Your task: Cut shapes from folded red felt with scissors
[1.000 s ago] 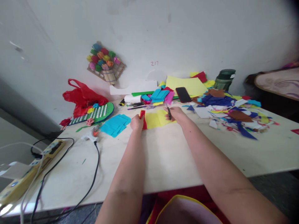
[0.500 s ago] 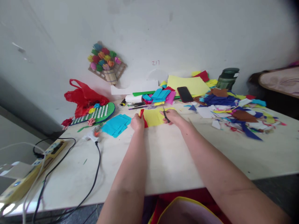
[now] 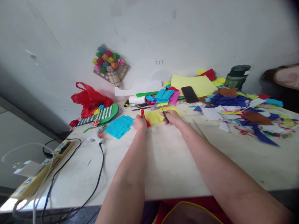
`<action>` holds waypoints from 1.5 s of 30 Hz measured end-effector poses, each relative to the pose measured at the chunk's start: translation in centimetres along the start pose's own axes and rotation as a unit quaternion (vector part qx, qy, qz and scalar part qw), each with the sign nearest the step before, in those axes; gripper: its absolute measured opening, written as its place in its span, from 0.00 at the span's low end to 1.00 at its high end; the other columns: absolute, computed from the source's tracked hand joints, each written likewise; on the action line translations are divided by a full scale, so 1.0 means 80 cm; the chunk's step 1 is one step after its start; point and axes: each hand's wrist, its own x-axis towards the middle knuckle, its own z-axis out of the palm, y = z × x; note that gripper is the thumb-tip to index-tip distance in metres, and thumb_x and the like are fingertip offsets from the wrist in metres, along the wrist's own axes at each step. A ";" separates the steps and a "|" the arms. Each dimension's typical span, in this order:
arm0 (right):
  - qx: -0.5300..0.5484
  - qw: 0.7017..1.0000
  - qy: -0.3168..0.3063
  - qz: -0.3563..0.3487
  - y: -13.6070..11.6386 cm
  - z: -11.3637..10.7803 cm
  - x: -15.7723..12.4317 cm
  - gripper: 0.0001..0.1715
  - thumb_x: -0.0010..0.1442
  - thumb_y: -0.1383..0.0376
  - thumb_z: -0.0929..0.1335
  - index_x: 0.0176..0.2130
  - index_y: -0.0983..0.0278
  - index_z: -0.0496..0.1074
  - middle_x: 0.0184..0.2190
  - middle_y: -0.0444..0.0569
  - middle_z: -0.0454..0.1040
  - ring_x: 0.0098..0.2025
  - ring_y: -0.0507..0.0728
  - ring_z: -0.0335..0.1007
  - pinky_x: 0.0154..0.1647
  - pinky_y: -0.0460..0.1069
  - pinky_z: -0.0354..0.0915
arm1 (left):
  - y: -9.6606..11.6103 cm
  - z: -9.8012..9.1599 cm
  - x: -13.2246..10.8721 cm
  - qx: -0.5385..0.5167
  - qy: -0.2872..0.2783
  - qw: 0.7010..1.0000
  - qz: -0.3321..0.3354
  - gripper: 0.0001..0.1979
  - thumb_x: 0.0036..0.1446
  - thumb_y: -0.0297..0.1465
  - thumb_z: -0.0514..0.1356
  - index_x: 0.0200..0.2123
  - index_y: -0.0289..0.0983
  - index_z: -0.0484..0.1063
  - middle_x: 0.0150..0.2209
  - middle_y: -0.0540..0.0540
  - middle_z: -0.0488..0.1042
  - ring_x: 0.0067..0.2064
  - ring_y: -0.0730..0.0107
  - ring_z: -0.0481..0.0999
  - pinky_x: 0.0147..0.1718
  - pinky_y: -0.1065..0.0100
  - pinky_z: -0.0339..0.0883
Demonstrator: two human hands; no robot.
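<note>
My left hand [image 3: 140, 123] is closed on the left end of a yellow paper sheet [image 3: 154, 117], along with a red paper strip [image 3: 145, 119] that lies across that end. In my right hand [image 3: 173, 116] is a pair of scissors [image 3: 165, 116] with dark handles, blades pointing away from me over the yellow sheet. Part of the yellow sheet shows beyond my right hand. Whether the blades are biting into the paper is too small to tell. Left of my left hand lies a loose stack of blue paper pieces [image 3: 119, 127].
A glue gun [image 3: 97, 136] and its cord lie left, near a power strip [image 3: 44, 171]. Behind are a red plastic bag [image 3: 87, 98], a green board [image 3: 107, 115] with white pieces, pens and a phone [image 3: 189, 94]. Paper scraps [image 3: 254, 118] and a bottle [image 3: 237, 77] occupy the right.
The view has shifted, so the table things sit further right in the picture. The yellow sheet between my hands looks more slanted and bunched. Both hands keep their hold.
</note>
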 end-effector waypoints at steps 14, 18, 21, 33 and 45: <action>0.135 0.939 -0.311 0.061 -0.007 -0.009 -0.024 0.25 0.54 0.47 0.64 0.36 0.66 0.63 0.24 0.53 0.76 0.20 0.53 0.71 0.13 0.42 0.58 | -0.024 0.023 0.035 -0.189 -0.007 0.980 0.058 0.18 0.52 0.42 0.55 0.40 0.36 0.72 0.38 0.43 0.76 0.37 0.66 0.75 0.32 0.71 0.66; 0.099 0.920 -0.375 0.049 -0.007 -0.019 -0.031 0.25 0.55 0.47 0.64 0.36 0.67 0.65 0.24 0.54 0.76 0.20 0.54 0.71 0.13 0.42 0.58 | -0.025 0.026 0.038 -0.222 0.004 0.974 0.047 0.19 0.52 0.42 0.55 0.40 0.35 0.72 0.38 0.43 0.76 0.37 0.67 0.75 0.33 0.71 0.67; 0.072 0.906 -0.412 0.061 -0.007 -0.028 -0.033 0.24 0.57 0.49 0.62 0.36 0.68 0.66 0.22 0.53 0.75 0.20 0.54 0.70 0.12 0.42 0.57 | -0.024 0.027 0.040 -0.231 0.008 0.972 0.040 0.18 0.51 0.41 0.56 0.40 0.34 0.73 0.39 0.43 0.76 0.37 0.67 0.75 0.33 0.71 0.67; 0.064 0.884 -0.454 0.091 -0.004 -0.013 -0.031 0.30 0.56 0.44 0.59 0.39 0.68 0.65 0.23 0.53 0.75 0.23 0.55 0.72 0.14 0.43 0.60 | -0.017 0.029 0.038 -0.394 0.036 0.918 -0.004 0.18 0.49 0.38 0.59 0.40 0.31 0.72 0.36 0.40 0.76 0.34 0.65 0.76 0.29 0.70 0.68; 0.102 0.913 -0.392 0.043 -0.013 0.016 -0.040 0.33 0.51 0.39 0.61 0.37 0.65 0.63 0.24 0.51 0.75 0.22 0.53 0.71 0.17 0.43 0.63 | -0.019 0.034 0.039 -0.396 0.068 0.915 -0.024 0.18 0.48 0.39 0.59 0.38 0.31 0.73 0.34 0.39 0.76 0.34 0.63 0.76 0.29 0.70 0.67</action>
